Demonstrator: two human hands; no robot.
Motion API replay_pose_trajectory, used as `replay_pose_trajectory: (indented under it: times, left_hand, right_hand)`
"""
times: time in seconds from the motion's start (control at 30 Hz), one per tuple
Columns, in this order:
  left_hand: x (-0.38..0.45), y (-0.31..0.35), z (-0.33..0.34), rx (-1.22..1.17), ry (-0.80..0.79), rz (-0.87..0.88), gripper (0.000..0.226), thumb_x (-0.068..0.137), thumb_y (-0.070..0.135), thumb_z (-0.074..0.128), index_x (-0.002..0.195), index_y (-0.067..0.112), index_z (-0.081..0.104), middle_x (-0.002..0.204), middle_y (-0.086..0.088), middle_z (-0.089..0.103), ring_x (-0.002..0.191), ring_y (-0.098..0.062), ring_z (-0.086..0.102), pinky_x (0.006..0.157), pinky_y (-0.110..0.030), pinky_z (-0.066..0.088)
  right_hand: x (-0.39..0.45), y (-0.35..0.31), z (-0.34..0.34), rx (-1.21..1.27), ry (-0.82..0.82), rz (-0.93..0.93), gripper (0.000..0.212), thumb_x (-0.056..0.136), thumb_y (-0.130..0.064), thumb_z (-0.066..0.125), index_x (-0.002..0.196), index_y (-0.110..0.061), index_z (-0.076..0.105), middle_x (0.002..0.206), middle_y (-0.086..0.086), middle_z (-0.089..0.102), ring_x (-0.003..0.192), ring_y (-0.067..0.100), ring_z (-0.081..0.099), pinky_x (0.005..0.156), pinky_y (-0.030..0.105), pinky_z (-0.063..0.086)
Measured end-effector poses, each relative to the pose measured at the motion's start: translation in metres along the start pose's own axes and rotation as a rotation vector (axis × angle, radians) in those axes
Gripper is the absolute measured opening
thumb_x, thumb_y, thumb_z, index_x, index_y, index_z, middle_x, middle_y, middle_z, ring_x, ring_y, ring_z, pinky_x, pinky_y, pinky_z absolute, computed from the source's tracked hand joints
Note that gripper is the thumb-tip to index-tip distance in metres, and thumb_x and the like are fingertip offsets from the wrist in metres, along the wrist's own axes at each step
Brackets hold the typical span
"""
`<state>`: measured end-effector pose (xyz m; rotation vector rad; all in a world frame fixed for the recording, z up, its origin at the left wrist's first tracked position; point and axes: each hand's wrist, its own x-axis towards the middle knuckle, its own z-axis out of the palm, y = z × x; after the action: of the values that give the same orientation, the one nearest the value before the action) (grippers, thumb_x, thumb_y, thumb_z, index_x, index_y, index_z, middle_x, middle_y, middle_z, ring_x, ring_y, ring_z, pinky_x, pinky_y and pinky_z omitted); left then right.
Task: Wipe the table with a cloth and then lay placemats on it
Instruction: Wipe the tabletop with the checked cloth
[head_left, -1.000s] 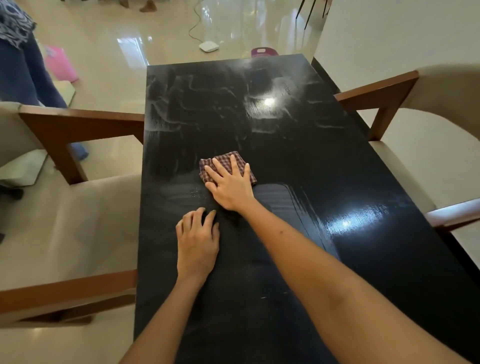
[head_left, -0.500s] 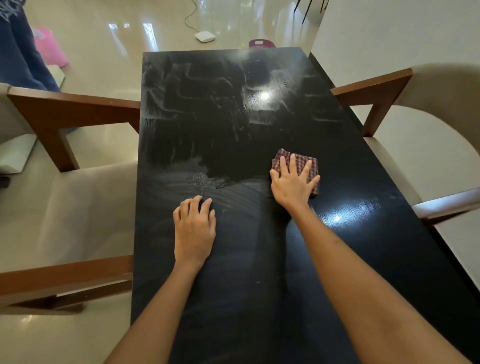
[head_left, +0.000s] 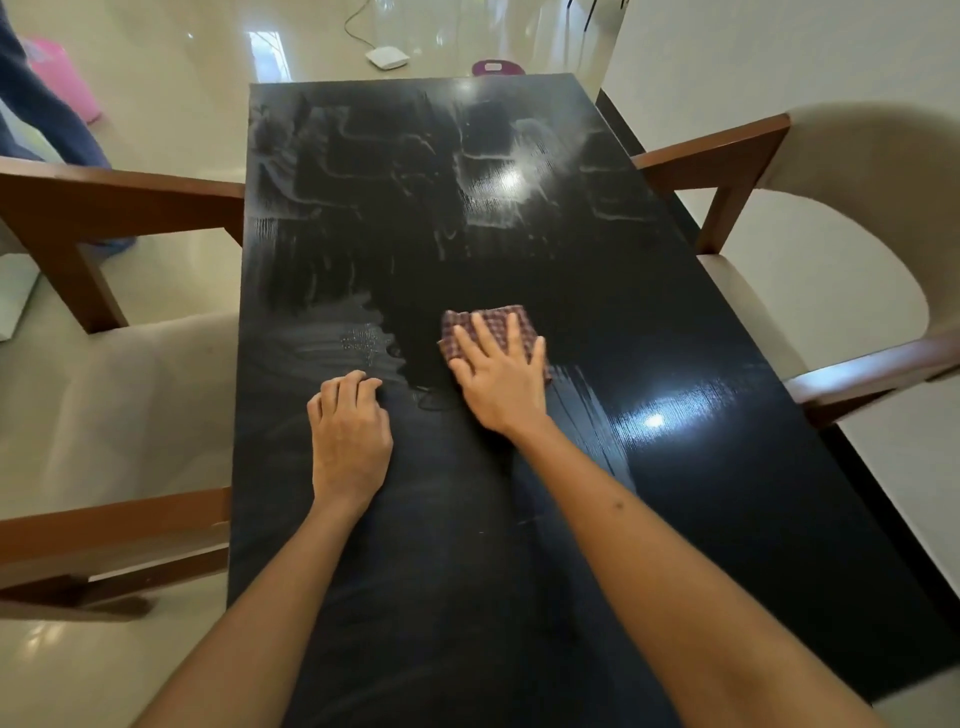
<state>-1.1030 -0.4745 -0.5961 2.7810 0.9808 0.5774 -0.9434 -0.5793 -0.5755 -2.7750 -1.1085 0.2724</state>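
My right hand (head_left: 498, 387) has slid the cloth (head_left: 488, 330) back toward the left hand (head_left: 350, 431); half a second ago it was out nearer the right chair (head_left: 852, 291). The cloth now sits flat just right of the left hand, with my right grip spread open on top of it, pressing down. My left grip is empty, fingers curled a bit, resting on the worktop (head_left: 701, 467). So I think I am going back and forth over the middle part, and the wiping is not done. Streaks (head_left: 363, 166) show on the far side beyond the cloth. I count 1 cloth, 1 worktop, 2 chairs, 1 left (head_left: 109, 405) and 1 right, and 0 placemats.
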Motion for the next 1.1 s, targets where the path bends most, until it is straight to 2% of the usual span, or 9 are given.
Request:
replay_pose_trajectory:
  times: [0.17, 0.33, 0.4, 0.63, 0.8, 0.97, 1.1]
  left_hand:
    - [0.0, 0.0, 0.0, -0.006, 0.0, -0.004, 0.025, 0.087, 0.007, 0.055, 0.111, 0.005, 0.063, 0.118, -0.012, 0.06, 0.111, -0.029, 0.05, 0.09, -0.041, 0.038]
    - [0.001, 0.002, -0.001, -0.012, 0.007, -0.005, 0.026, 0.087, 0.011, 0.048, 0.108, 0.006, 0.062, 0.116, -0.01, 0.059, 0.108, -0.029, 0.051, 0.088, -0.041, 0.038]
    - [0.002, 0.001, -0.001, -0.017, 0.005, -0.001, 0.024, 0.087, 0.009, 0.051, 0.108, 0.006, 0.062, 0.116, -0.011, 0.059, 0.108, -0.029, 0.051, 0.089, -0.042, 0.039]
    - [0.002, 0.003, -0.003, -0.019, -0.006, -0.013, 0.026, 0.084, 0.005, 0.055, 0.11, 0.004, 0.061, 0.115, -0.013, 0.06, 0.109, -0.03, 0.051, 0.089, -0.043, 0.038]
    - [-0.001, 0.001, -0.005, -0.02, 0.002, -0.017, 0.025, 0.086, 0.005, 0.054, 0.109, 0.004, 0.062, 0.115, -0.013, 0.061, 0.11, -0.03, 0.051, 0.089, -0.042, 0.038]
    - [-0.003, -0.001, -0.004, -0.044, 0.016, -0.021, 0.024, 0.086, 0.003, 0.055, 0.109, 0.003, 0.063, 0.114, -0.013, 0.061, 0.108, -0.03, 0.051, 0.089, -0.042, 0.038]
    - [-0.004, -0.002, -0.003, -0.057, 0.019, -0.018, 0.024, 0.085, 0.003, 0.056, 0.108, 0.003, 0.063, 0.113, -0.013, 0.061, 0.108, -0.031, 0.051, 0.089, -0.043, 0.039]
  right_hand:
    - [-0.025, 0.054, -0.005, -0.013, 0.071, 0.239, 0.053, 0.101, -0.051, 0.021, 0.153, -0.038, 0.018, 0.162, -0.012, 0.008, 0.149, 0.03, -0.007, 0.115, 0.063, -0.003]
    - [-0.034, 0.041, -0.003, 0.049, 0.086, 0.399, 0.053, 0.102, -0.048, 0.02, 0.154, -0.036, 0.014, 0.163, -0.01, 0.006, 0.149, 0.032, -0.01, 0.114, 0.065, -0.004]
    - [-0.032, 0.025, -0.001, 0.053, 0.083, 0.347, 0.054, 0.101, -0.049, 0.021, 0.153, -0.037, 0.015, 0.163, -0.009, 0.006, 0.149, 0.033, -0.01, 0.113, 0.065, -0.004]
    - [-0.075, -0.051, 0.021, 0.045, 0.051, -0.057, 0.054, 0.099, -0.049, 0.021, 0.152, -0.035, 0.024, 0.162, -0.006, 0.016, 0.149, 0.033, 0.0, 0.115, 0.063, -0.003]
    - [-0.082, -0.037, 0.021, 0.009, 0.062, -0.129, 0.054, 0.099, -0.05, 0.024, 0.15, -0.035, 0.029, 0.16, -0.008, 0.021, 0.15, 0.03, 0.005, 0.116, 0.062, 0.001]
    - [-0.086, 0.012, 0.014, -0.005, 0.094, 0.09, 0.056, 0.095, -0.052, 0.026, 0.149, -0.039, 0.03, 0.16, -0.011, 0.022, 0.149, 0.029, 0.009, 0.116, 0.062, 0.004]
    - [-0.099, 0.068, 0.003, -0.009, 0.097, 0.297, 0.053, 0.1, -0.052, 0.026, 0.151, -0.041, 0.023, 0.161, -0.014, 0.013, 0.15, 0.025, -0.001, 0.117, 0.058, 0.001]
